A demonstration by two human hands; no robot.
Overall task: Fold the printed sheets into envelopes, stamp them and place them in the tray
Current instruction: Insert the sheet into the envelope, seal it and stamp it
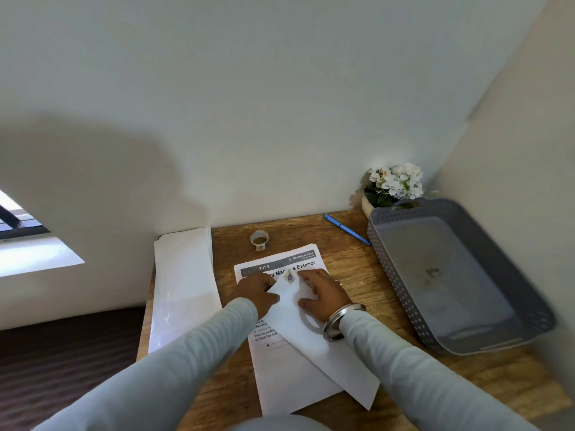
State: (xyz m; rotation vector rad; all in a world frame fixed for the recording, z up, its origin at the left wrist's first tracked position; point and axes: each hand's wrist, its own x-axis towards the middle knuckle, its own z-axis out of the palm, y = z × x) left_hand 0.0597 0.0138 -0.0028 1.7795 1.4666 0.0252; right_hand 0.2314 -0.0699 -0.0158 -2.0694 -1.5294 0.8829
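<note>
A white envelope (323, 346) lies slanted on top of a stack of printed sheets (280, 264) in the middle of the wooden table. A small stamp (290, 277) sits at its far corner. My left hand (256, 290) rests on the envelope's left edge beside the stamp. My right hand (323, 295) presses flat on the envelope just right of the stamp, a metal bangle on the wrist. The grey perforated tray (389, 262) stands at the right with nothing in it.
A stack of blank white envelopes (183, 284) lies along the table's left edge. A tape roll (259, 240) and a blue pen (347, 229) lie behind the sheets. White flowers (393, 183) stand in the back right corner by the walls.
</note>
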